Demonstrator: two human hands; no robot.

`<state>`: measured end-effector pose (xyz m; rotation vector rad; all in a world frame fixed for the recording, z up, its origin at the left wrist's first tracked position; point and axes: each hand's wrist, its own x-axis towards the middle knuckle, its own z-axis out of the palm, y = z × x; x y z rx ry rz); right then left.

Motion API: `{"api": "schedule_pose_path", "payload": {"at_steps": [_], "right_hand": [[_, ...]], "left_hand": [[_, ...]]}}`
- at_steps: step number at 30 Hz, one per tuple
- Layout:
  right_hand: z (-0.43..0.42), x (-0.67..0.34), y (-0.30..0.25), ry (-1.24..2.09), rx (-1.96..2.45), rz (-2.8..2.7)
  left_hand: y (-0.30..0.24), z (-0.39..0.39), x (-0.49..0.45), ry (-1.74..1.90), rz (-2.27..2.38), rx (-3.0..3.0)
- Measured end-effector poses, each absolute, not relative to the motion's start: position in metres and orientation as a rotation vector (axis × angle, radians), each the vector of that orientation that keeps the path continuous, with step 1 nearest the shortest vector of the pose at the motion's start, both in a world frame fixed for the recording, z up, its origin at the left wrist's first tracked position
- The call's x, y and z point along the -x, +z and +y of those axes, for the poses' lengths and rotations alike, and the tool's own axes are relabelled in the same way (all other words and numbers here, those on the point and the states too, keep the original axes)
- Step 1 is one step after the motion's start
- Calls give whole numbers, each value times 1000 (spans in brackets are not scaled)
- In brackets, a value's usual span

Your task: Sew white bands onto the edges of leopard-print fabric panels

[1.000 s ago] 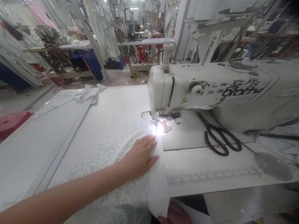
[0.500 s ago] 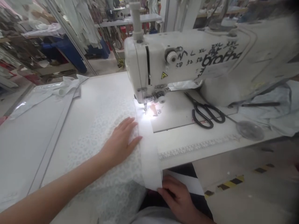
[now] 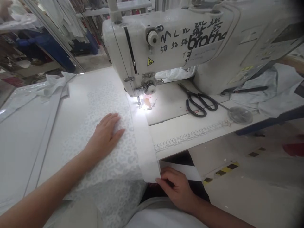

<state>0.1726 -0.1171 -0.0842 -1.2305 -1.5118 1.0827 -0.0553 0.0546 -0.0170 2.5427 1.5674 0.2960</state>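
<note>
My left hand (image 3: 104, 133) lies flat on a pale leopard-print fabric (image 3: 118, 152), its fingers stretched out and thumb apart. Along the fabric's right side runs a plain white band (image 3: 144, 142), which leads up to the lit presser foot (image 3: 139, 102) of the sewing machine (image 3: 166, 47). At the table's front edge my right hand (image 3: 177, 186) pinches the band's near right corner between thumb and fingers. Some of the fabric hangs over the front edge towards my lap.
Black-handled scissors (image 3: 199, 101) lie on the machine bed. A ruler tape (image 3: 190, 136) runs along the table's front edge, near a round clear object (image 3: 240, 115). Crumpled white fabric (image 3: 273, 85) with a dark pen-like tool (image 3: 249, 90) is at right. Pale strips (image 3: 52, 87) lie at left.
My left hand has slid left on the fabric, away from the band and the presser foot. My right hand still pinches the band's corner. The whole view has shifted slightly.
</note>
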Motion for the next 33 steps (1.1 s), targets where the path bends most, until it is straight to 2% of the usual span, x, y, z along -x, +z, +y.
{"api": "schedule_pose_path", "payload": {"at_steps": [9, 12, 16, 24, 28, 33], "right_hand": [[-118, -172, -88, 837, 1272, -1655], [-115, -180, -84, 747, 1116, -1845], [-105, -192, -69, 671, 877, -2059], [-80, -194, -32, 266, 628, -2229], [-74, -189, -32, 323, 710, -2209], [-55, -186, -25, 576, 807, -2198]], "left_hand": [[-14, 60, 56, 282, 1528, -2586], [-7, 42, 44, 285, 1501, -2618], [-4, 6, 21, 251, 1220, -2560], [-7, -15, 18, 172, 1082, -2584], [-4, -13, 21, 116, 1072, -2589], [-4, 9, 22, 144, 1069, -2594]]}}
